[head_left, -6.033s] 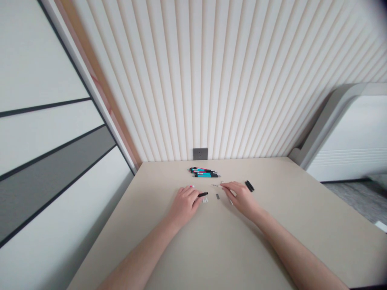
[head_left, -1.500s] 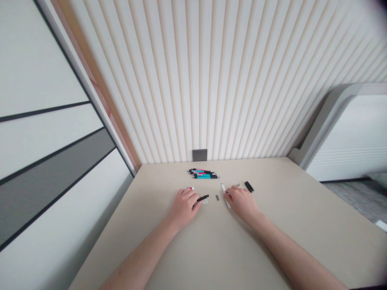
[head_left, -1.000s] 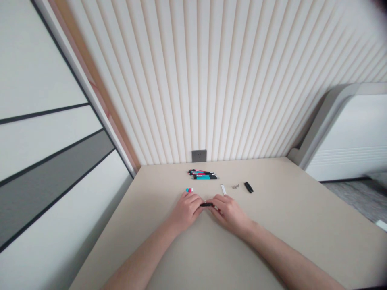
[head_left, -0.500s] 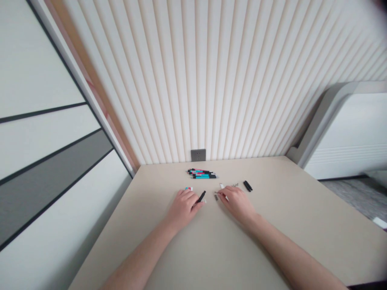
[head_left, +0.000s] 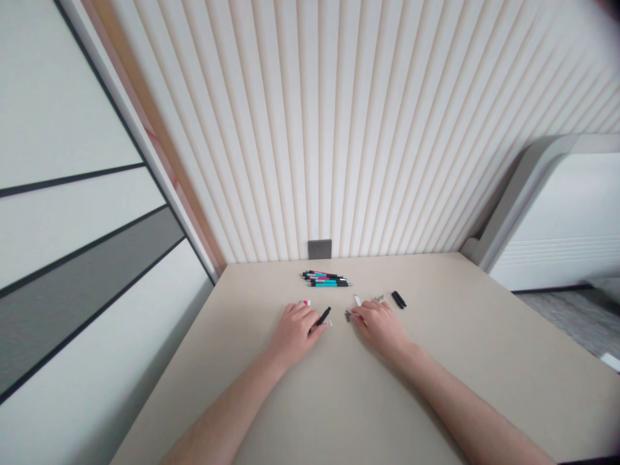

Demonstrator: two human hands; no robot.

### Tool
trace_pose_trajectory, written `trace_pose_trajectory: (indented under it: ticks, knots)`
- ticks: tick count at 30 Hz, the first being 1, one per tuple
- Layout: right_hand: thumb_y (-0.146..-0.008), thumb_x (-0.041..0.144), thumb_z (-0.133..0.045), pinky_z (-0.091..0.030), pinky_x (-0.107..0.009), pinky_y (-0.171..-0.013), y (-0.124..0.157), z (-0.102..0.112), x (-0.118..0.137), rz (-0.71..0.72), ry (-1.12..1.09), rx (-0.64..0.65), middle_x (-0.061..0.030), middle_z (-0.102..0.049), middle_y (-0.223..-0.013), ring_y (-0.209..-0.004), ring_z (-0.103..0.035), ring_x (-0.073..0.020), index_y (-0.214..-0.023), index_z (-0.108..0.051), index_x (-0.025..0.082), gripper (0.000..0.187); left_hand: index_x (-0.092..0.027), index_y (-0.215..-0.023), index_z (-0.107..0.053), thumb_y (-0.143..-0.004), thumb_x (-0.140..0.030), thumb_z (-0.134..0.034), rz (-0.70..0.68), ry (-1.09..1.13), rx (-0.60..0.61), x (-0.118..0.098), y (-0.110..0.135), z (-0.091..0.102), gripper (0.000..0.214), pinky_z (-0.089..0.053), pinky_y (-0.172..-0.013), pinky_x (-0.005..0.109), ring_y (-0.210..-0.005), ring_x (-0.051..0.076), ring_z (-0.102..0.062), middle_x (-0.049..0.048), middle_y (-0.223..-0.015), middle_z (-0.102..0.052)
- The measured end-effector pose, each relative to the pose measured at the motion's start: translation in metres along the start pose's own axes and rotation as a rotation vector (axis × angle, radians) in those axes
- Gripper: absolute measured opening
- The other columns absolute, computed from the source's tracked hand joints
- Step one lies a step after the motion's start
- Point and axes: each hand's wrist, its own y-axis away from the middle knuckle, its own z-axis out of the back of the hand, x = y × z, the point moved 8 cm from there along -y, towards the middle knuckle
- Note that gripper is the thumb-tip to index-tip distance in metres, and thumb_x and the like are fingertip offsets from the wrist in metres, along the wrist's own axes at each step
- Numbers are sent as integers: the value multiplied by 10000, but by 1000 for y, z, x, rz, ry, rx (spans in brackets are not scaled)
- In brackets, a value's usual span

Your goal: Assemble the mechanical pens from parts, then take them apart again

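Observation:
My left hand (head_left: 296, 330) is closed around a black pen barrel (head_left: 324, 316), which points up and to the right from the fingers. Small pale pieces (head_left: 329, 323) lie by its thumb, and a small red, white and blue item (head_left: 305, 302) shows beyond its knuckles. My right hand (head_left: 380, 325) rests on the table with thumb and forefinger together beside a few small grey metal parts (head_left: 347, 316). What its fingertips hold, if anything, is too small to make out. A thin white strip (head_left: 357, 300) and small light-coloured pieces (head_left: 378, 298) lie just past that hand.
Several blue, red and black pens (head_left: 325, 279) lie in a pile towards the back of the beige table (head_left: 310, 400). Short black pen parts (head_left: 399, 299) are at the right. Behind stands a ribbed wall with a dark socket (head_left: 320, 249); a white cabinet (head_left: 72, 303) flanks the left.
My right fingertips have drawn down to the small grey parts, and the thin piece they held out before no longer shows. My left hand keeps its hold on the pen barrel.

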Motion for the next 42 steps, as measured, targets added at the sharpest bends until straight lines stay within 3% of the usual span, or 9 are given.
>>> trace_pose_trajectory:
  ticks: [4, 21, 25, 29, 34, 42]
  knots:
    - [-972, 255, -453, -345, -303, -786, 2, 1, 0, 20, -20, 9, -51, -688, -937, -915, -620, -197, -1063, -709, 270, 272, -189, -722, -565, -938, -357, -563, -5, -6, 14, -1, 0, -1, 274, -398, -752, 345, -816, 204, -584, 33, -777, -643]
    - [-946, 277, -507, -341, -328, -813, 3, 0, 4, 27, -31, 16, -52, -695, -898, -932, -621, -207, -906, -735, 240, 234, -196, -725, -594, -949, -349, -533, -33, -9, -15, -3, 0, 1, 278, -407, -731, 342, -798, 201, -584, 36, -755, -637]
    - [-965, 302, -486, -358, -326, -818, 4, 9, 3, 24, -82, -55, -61, -698, -942, -923, -626, -205, -990, -720, 238, 244, -189, -737, -598, -937, -353, -559, -40, -23, 7, -3, 0, -1, 262, -406, -736, 350, -811, 208, -581, 43, -786, -647]
    - [-989, 359, -447, -378, -331, -850, 9, 22, 15, 161, -220, -174, -84, -684, -1025, -970, -614, -207, -1162, -654, 227, 301, -187, -782, -613, -920, -329, -590, -63, -48, 69, -4, 0, -5, 199, -407, -754, 365, -847, 222, -577, 53, -818, -653]
    - [-999, 309, -436, -380, -322, -854, 14, 19, 37, 344, -270, -151, -66, -683, -976, -910, -618, -178, -1114, -671, 233, 272, -189, -802, -618, -933, -338, -566, -99, -30, 77, -7, 1, -6, 205, -403, -771, 367, -849, 214, -567, 45, -800, -641]
    - [-988, 303, -460, -375, -305, -816, 14, 12, 41, 385, -238, -116, -52, -680, -895, -886, -612, -175, -1039, -681, 224, 240, -195, -804, -598, -928, -373, -573, -105, -23, 58, -7, 1, -4, 219, -403, -780, 368, -869, 218, -574, 40, -817, -646]
